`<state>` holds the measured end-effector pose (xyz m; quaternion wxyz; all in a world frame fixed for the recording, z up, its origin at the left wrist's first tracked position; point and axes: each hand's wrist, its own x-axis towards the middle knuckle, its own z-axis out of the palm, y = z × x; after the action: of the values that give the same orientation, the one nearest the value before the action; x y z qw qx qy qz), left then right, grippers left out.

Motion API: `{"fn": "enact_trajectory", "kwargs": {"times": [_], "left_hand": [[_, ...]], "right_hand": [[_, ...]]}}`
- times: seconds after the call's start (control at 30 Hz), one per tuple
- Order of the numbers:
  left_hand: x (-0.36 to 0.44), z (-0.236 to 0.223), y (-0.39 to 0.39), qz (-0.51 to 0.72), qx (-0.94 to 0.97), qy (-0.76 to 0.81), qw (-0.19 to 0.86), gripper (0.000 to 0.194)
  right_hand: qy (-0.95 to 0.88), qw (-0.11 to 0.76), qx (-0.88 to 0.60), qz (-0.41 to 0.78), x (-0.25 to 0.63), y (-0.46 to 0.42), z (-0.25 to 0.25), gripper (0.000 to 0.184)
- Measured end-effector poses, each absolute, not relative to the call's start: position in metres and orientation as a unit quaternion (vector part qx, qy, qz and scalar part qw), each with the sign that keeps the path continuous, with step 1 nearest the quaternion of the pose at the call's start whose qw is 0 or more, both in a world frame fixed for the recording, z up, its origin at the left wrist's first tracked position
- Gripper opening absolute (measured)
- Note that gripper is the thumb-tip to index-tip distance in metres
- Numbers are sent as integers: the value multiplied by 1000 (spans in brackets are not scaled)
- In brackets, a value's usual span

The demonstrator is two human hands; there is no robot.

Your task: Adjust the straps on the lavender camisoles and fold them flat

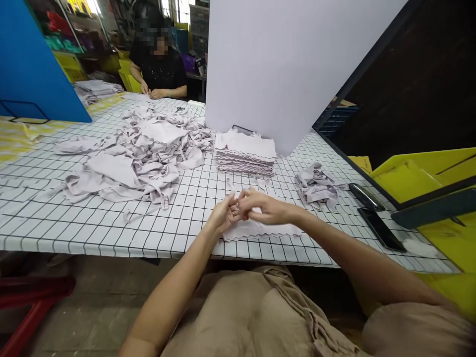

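A pale lilac-grey fabric piece (266, 230) with a wavy edge lies flat at the table's front edge, below both hands. My left hand (224, 215) is over its left part, palm turned inward and fingers curled. My right hand (262, 206) reaches in from the right, its bent fingers closed and meeting the left fingertips. Whatever is between the fingers is too small or hidden to make out. Just beyond the hands, short thin straps of the piece show on the table. Behind it stands a neat stack of matching folded pieces (245, 156).
A large loose heap of the same fabric (148, 144) spreads on the left. To the right are a small crumpled bunch (318, 186), a dark shiny object (366, 197) and a black phone-like slab (382, 229). A white panel (278, 69) stands behind; a co-worker (158, 69) sits across.
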<state>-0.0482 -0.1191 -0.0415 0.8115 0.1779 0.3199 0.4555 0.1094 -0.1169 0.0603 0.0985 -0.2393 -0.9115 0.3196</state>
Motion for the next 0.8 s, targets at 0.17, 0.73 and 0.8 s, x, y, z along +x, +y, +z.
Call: {"fn": "enact_trajectory", "kwargs": {"times": [0.17,0.73,0.8], "left_hand": [[-38,-40,-121,465,172,330,804,7],[-46,-34,-100,499,174,359,769,15],[-44,-34,-99,501,160,366,768,17]], "right_hand": [[-876,222,-316,290,127,-132,48,22],[-613,111,-398,673,145,-107,-7,38],[-639,99,-381,661,152,-111,-7,34]]}}
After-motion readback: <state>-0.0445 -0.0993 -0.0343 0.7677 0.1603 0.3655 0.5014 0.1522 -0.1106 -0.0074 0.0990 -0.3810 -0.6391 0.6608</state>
